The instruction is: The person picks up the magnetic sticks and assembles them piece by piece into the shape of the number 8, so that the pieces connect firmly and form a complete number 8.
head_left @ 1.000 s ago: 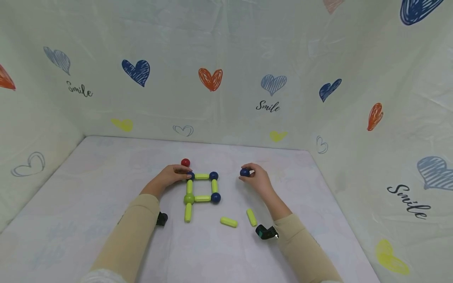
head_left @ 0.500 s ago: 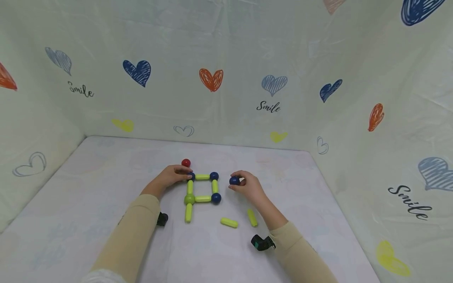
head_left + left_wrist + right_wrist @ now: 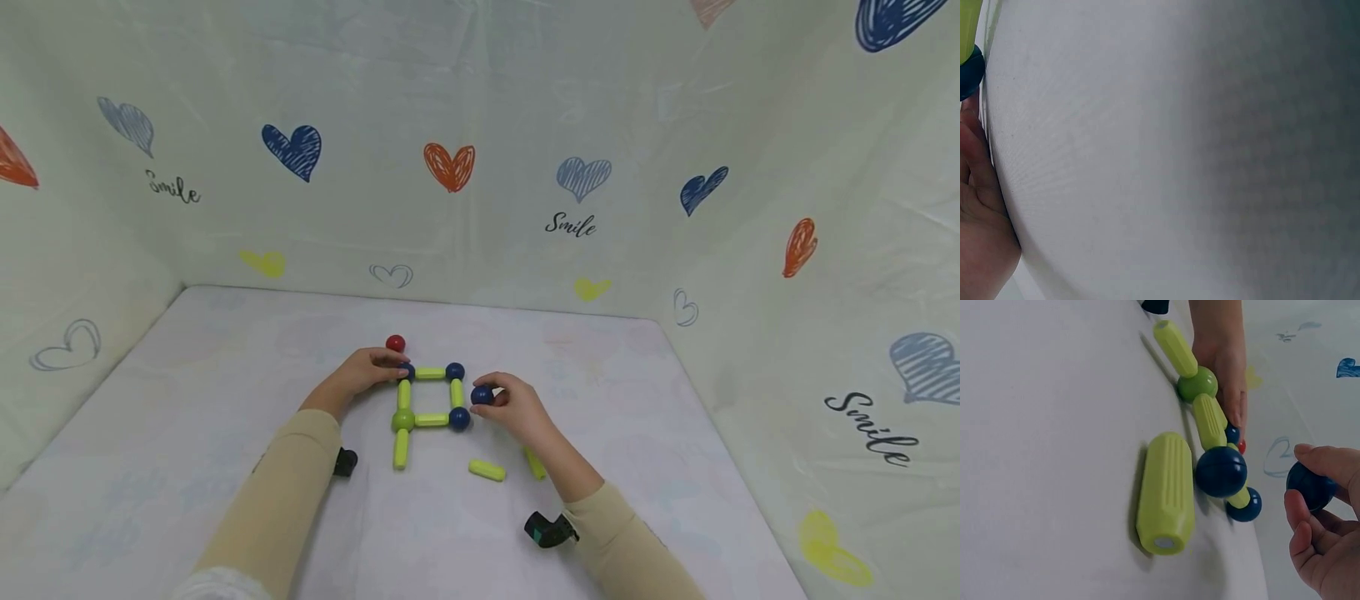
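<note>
A square of yellow-green magnetic rods [image 3: 431,420] lies on the table, with blue balls at three corners and a green ball [image 3: 403,421] at the near left one. One more rod [image 3: 401,450] sticks out from the green ball toward the front. My left hand [image 3: 358,375] holds the far left blue corner ball [image 3: 409,372] between thumb and fingers, hiding part of it. Just right of the square, my right hand [image 3: 522,410] pinches a separate blue ball [image 3: 1310,486] between thumb and fingers. That ball is close to the near right corner ball [image 3: 459,418], with a gap between.
Behind the left hand sits a red ball [image 3: 395,342]. Two loose yellow-green rods lie at the front right: one rod [image 3: 487,471] in full view, another rod [image 3: 534,463] partly behind the right wrist. Black wrist cameras, such as the right one [image 3: 550,530], stick out near the sleeves.
My right hand has carried its blue ball leftward and toward the front, up beside the square. The left hand has stayed in place on the corner ball.
</note>
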A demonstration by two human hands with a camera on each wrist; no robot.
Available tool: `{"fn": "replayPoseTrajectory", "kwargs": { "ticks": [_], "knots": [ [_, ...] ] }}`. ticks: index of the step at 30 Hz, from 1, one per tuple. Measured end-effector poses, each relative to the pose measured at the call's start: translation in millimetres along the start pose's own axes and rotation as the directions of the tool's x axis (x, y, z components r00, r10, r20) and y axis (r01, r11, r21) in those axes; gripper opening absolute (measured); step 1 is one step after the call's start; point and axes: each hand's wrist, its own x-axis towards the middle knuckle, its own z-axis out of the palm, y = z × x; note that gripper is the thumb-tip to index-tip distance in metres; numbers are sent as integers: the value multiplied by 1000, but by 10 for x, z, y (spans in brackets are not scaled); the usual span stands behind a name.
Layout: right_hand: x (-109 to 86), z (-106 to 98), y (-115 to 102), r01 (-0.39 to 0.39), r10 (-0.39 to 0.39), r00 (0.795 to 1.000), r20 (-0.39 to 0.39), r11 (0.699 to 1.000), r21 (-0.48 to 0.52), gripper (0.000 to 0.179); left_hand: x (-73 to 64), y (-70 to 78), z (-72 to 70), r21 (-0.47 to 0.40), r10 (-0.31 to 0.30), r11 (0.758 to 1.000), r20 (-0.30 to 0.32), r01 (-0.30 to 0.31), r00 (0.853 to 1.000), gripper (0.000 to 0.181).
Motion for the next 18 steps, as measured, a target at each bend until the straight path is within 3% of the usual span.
{"fn": "replayPoseTrajectory", "kwargs": {
  "ticks": [18],
  "knots": [
    [-157,278,-87,18,-24,997,78,997,77,34,1,0,-7,0,-7,1000,3,7,1000,37]
  ]
}}
